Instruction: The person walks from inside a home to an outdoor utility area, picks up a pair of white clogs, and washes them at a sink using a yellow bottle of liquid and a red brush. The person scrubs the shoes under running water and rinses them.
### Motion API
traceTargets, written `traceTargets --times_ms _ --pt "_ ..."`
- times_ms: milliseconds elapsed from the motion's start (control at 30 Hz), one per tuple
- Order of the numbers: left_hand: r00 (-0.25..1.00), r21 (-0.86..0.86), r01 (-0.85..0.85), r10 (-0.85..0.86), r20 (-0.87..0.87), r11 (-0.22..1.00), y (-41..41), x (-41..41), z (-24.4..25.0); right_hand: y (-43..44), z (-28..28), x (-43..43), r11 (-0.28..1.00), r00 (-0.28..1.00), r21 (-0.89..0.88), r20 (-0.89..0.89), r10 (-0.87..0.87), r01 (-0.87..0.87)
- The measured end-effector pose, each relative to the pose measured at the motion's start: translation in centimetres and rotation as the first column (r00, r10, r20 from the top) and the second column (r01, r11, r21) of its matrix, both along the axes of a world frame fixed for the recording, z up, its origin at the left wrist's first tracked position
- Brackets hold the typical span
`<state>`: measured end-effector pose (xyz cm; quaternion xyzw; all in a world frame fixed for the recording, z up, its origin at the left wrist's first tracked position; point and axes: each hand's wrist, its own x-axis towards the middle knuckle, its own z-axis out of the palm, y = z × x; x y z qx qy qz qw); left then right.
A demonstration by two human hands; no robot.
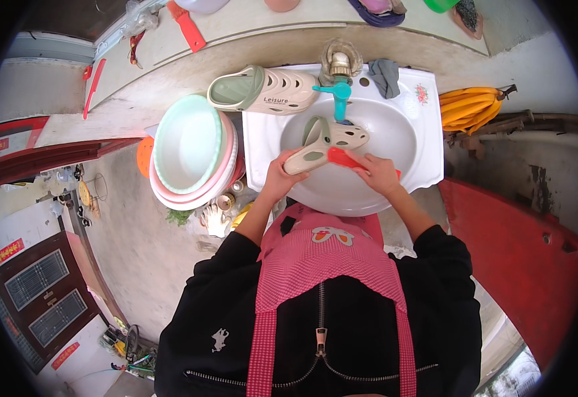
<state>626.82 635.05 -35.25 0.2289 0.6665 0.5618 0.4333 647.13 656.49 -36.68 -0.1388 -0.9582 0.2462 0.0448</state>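
Observation:
My left hand grips the heel end of a beige and green clog, tilted over the white washbasin. In my right hand is a red brush, held against the side of the clog; its bristles are hidden. A second beige and green clog lies on the basin's back left corner and overhangs its edge. The turquoise tap stands just behind the held clog. Right of the tap, a grey cloth is draped on the basin's back rim.
Stacked plastic basins stand left of the washbasin. A red-handled brush and a red comb lie on the ledge behind. Yellow rubber gloves hang at the right, above a red panel. White gloves lie lower left.

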Motion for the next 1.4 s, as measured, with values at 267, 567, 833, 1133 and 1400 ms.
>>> traceTargets --times_ms 267,567,833,1133,1400 --pt "0.996 -0.017 0.026 -0.027 -0.084 1.0 -0.4 -0.1 -0.3 -5.9 2.8 -5.7 0.985 0.965 -0.034 -0.208 0.161 -0.171" --pt "0.995 -0.051 0.028 -0.032 -0.091 0.998 -0.3 0.0 -1.0 -7.0 2.7 -5.8 0.995 0.97 -0.06 -0.235 0.063 -0.079" --pt "0.995 -0.066 0.029 -0.035 -0.097 0.997 -1.3 0.7 -1.1 -0.9 -1.9 0.6 0.949 0.96 -0.151 0.094 -0.263 0.275" --pt "0.986 -0.085 0.054 -0.066 -0.152 0.995 -2.1 0.8 -1.1 -1.0 -2.0 -1.2 0.885 0.886 -0.12 0.186 -0.424 0.449" --pt "0.971 -0.06 0.079 -0.09 -0.223 0.995 -1.1 1.4 0.4 -4.2 -1.9 -1.3 0.858 0.879 -0.195 0.11 -0.463 0.476"
